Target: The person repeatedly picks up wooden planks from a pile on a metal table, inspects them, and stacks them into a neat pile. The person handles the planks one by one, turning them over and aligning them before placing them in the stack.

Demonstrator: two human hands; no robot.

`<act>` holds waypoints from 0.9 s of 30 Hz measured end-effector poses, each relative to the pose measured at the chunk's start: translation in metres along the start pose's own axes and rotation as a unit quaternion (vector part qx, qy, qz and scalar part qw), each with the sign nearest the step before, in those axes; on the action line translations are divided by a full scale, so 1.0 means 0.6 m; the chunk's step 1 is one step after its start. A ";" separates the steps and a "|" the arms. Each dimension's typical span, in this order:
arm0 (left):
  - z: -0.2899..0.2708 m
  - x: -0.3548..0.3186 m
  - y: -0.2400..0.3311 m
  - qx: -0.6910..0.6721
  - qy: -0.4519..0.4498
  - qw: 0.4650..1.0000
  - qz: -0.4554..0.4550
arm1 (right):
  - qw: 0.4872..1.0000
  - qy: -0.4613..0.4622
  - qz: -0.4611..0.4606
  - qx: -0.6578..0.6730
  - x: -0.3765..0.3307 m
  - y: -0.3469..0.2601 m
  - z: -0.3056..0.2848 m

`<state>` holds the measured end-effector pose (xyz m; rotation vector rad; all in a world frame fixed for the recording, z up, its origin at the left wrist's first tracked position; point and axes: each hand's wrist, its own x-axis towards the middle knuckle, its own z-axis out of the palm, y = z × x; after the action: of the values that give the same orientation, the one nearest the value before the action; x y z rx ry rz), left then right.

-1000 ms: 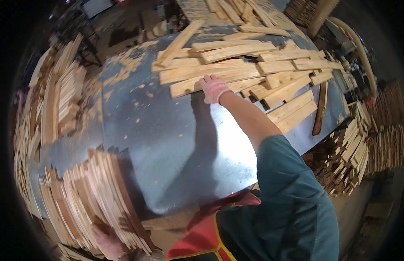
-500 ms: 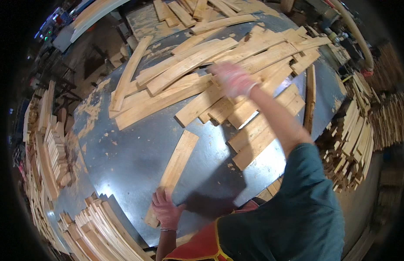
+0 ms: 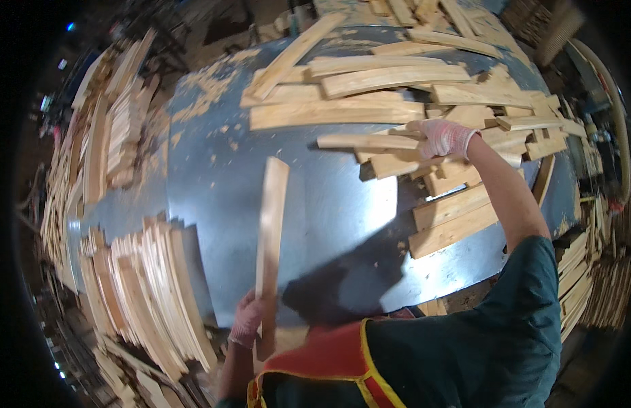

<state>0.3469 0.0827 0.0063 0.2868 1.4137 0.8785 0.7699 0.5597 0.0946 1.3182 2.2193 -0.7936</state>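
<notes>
Fingers of left hand (image 3: 247,325) grip one slat (image 3: 270,234); right hand (image 3: 441,138) grips another slat (image 3: 366,141)

Single view, head-worn fisheye, left unit of a side-by-side pair. Looks steeply down and forward over the person's chest onto the metal tabletop (image 3: 213,183). Close range: the near tabletop edge sits just past the torso at the lower frame, and both forearms enter from below. Far edge with piled wooden slats (image 3: 370,78) lies toward the top. Straight edges bow near the dark circular rim. No second view to compare.
</notes>
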 end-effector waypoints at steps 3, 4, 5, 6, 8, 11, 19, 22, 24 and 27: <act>-0.040 -0.023 -0.071 -0.025 -0.037 0.997 0.056 | 0.883 -0.075 -0.033 0.462 0.018 -0.104 0.075; -0.021 -0.025 -0.047 -0.064 -0.001 0.997 0.049 | 0.796 -0.127 -0.042 0.590 0.033 -0.141 0.115; -0.017 -0.023 -0.037 -0.105 0.024 0.993 0.041 | 0.692 -0.170 -0.041 0.701 0.042 -0.168 0.150; -0.041 -0.027 -0.052 -0.023 0.070 0.994 0.079 | 0.662 -0.158 -0.064 0.729 0.062 -0.196 0.192; -0.115 -0.042 -0.104 0.140 0.170 0.965 0.141 | 0.609 -0.157 -0.091 0.772 0.074 -0.295 0.252; -0.249 -0.099 -0.144 0.506 0.375 0.742 0.232 | 0.589 -0.113 -0.059 0.798 0.067 -0.404 0.328; -0.321 -0.174 -0.097 0.604 0.491 0.599 0.188 | 0.770 -0.112 -0.226 0.586 -0.032 -0.529 0.387; -0.245 -0.129 -0.053 0.583 0.365 0.688 0.229 | 0.965 0.120 -0.128 0.196 -0.022 -0.421 0.307; -0.189 -0.115 -0.043 0.574 0.364 0.653 0.335 | 0.980 0.195 -0.014 -0.037 -0.039 -0.361 0.250; -0.128 -0.053 -0.046 0.603 0.367 0.670 0.230 | 0.902 0.272 -0.101 -0.319 -0.027 -0.236 0.266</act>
<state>0.2880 0.0183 -0.0024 1.4837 2.6447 0.2515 0.6638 0.3885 0.0221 1.0532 2.7237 0.3099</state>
